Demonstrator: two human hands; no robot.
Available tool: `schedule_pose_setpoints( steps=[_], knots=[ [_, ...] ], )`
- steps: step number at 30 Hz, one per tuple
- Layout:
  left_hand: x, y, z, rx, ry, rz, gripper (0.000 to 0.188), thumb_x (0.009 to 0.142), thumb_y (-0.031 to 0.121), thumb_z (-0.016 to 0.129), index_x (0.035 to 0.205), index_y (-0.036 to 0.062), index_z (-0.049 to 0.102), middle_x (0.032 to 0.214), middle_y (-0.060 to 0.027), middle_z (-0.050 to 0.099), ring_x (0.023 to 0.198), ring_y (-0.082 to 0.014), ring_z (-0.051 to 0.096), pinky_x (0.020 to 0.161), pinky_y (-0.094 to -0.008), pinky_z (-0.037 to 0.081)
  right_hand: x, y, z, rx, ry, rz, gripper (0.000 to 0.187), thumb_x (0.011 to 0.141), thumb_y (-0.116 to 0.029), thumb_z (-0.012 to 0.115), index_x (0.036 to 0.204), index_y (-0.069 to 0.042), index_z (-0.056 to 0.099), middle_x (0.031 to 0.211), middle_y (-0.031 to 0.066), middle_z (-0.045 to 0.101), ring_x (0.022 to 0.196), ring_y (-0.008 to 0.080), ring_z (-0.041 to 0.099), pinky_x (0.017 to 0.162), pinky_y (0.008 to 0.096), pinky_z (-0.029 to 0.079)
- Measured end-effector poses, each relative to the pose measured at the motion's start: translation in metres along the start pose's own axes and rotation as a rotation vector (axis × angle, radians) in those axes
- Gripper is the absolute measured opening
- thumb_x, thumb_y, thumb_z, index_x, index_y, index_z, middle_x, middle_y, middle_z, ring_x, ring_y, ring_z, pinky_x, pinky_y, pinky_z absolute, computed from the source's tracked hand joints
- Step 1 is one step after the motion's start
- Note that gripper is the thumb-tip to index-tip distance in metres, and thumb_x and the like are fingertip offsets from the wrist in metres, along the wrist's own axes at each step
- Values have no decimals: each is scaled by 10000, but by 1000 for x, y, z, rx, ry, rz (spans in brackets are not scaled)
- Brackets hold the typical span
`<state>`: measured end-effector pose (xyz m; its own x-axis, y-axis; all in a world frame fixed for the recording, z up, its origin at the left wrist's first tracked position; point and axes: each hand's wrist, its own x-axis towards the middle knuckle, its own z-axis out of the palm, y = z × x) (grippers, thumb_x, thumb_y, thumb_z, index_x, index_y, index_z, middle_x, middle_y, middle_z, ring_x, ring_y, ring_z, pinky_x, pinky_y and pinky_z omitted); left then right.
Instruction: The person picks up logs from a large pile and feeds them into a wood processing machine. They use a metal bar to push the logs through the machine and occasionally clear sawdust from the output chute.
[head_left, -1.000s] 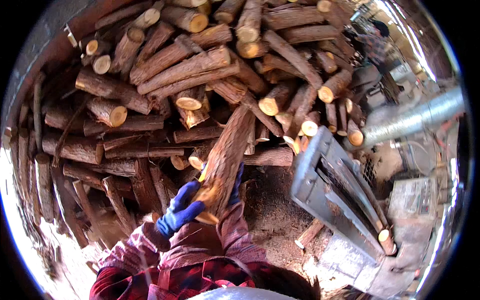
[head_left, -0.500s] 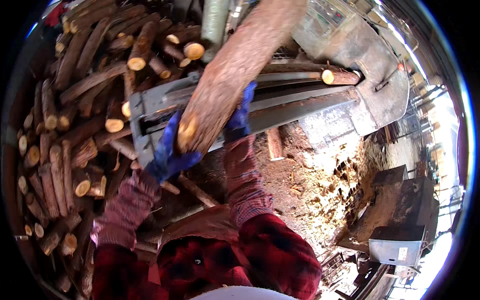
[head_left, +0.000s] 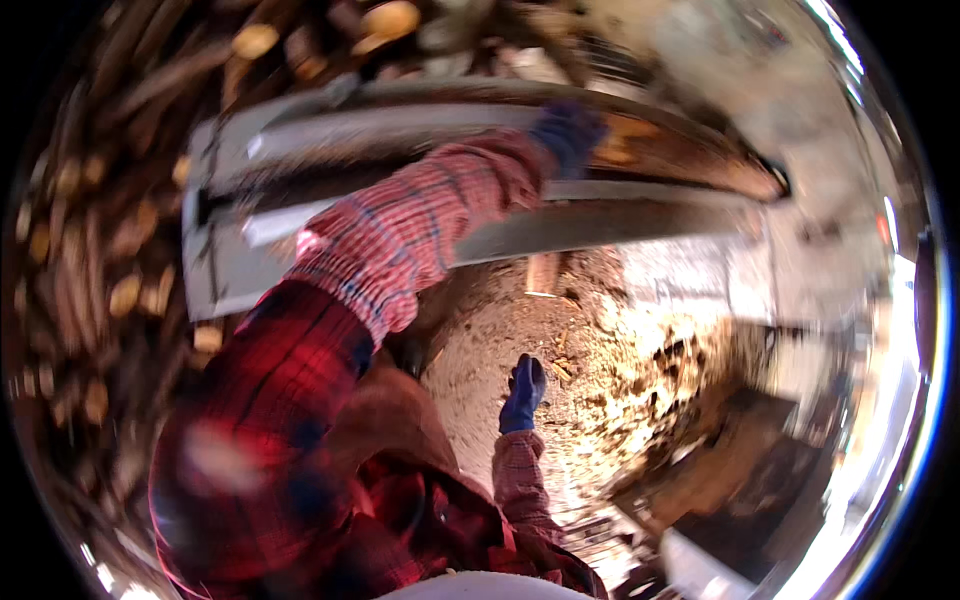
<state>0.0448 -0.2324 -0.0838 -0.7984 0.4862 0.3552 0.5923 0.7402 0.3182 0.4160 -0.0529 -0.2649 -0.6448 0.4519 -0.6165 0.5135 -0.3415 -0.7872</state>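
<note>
A log [head_left: 690, 155] lies in the long metal trough [head_left: 620, 220] of a machine, its far end at the machine's opening. My left hand [head_left: 570, 138], in a blue glove, reaches across the trough and touches the log's near end. Motion smears its fingers, so I cannot make out whether they grip. My right hand [head_left: 523, 393], also gloved in blue, hangs low over the debris-strewn ground, away from the trough. Its fingers look loosely curled together, with nothing visible in them.
Cut logs [head_left: 125, 295] are heaped along the left and far left. The machine's metal housing [head_left: 830, 150] stands at the far right. Bark and wood chips [head_left: 650, 370] cover the ground, and a dark box-like metal piece [head_left: 740, 470] sits at the lower right.
The log has gone from across my two hands into the trough, toward the machine's opening. My left hand has reached right to its end; my right hand has let go and dropped back.
</note>
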Motion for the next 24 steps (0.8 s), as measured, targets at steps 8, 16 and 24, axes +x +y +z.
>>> schedule_pose_setpoints(
  steps=[8,16,24],
  knots=[
    [-432,147,100,-836,179,-272,322,779,386,667,987,140,669,890,-110,661,815,-290,637,692,-412,506,32,130,24,-639,-1159,3,397,835,-334,681,1121,-75,586,937,-18,645,807,257,608,665,428,459],
    [-824,127,118,-775,-328,-1735,384,796,455,607,835,82,687,782,-117,666,720,-301,629,659,-399,495,-37,226,153,-1387,-883,521,530,823,-467,679,1196,-116,544,1074,46,595,999,231,585,827,376,456],
    [-970,81,234,-947,-9,-2330,380,756,438,682,902,88,715,803,-132,687,748,-291,669,646,-407,504,68,453,202,-1701,-902,515,517,788,-488,712,1219,-262,535,970,-6,553,889,175,546,757,351,437]
  ],
)
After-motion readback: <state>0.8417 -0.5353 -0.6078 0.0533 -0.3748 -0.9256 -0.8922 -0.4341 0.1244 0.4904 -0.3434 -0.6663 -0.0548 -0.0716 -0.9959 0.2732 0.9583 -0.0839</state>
